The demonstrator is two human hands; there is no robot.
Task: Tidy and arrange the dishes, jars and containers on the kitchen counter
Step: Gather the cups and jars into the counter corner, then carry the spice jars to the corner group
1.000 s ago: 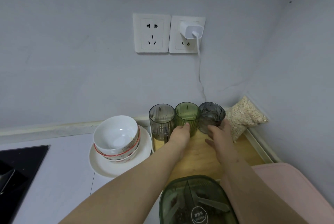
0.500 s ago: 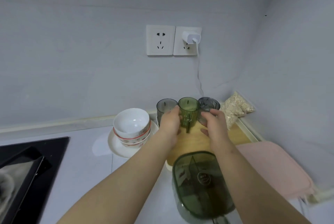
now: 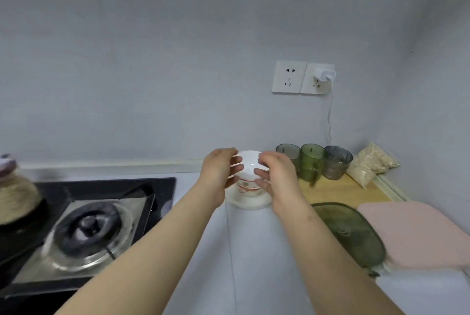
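Three cups (image 3: 311, 162) stand in a row against the back wall on the wooden board (image 3: 340, 192), close together. That part looks done. The bag of oats (image 3: 371, 164) is tucked in the corner beside them.

Your left hand (image 3: 221, 169) and right hand (image 3: 274, 175) cup the stacked bowls (image 3: 248, 169) from either side, fingers curled round the upper bowl. The stack sits on its plate (image 3: 250, 203) on the desk (image 3: 254, 251), just left of the cups.

Left to do, as I judge it: settle the bowls, then place the green-lidded container (image 3: 348, 230), which lies at the board's front edge beside the pink mat (image 3: 417, 233).

left hand (image 3: 219, 172), right hand (image 3: 276, 175) cupped inward, arms outstretched
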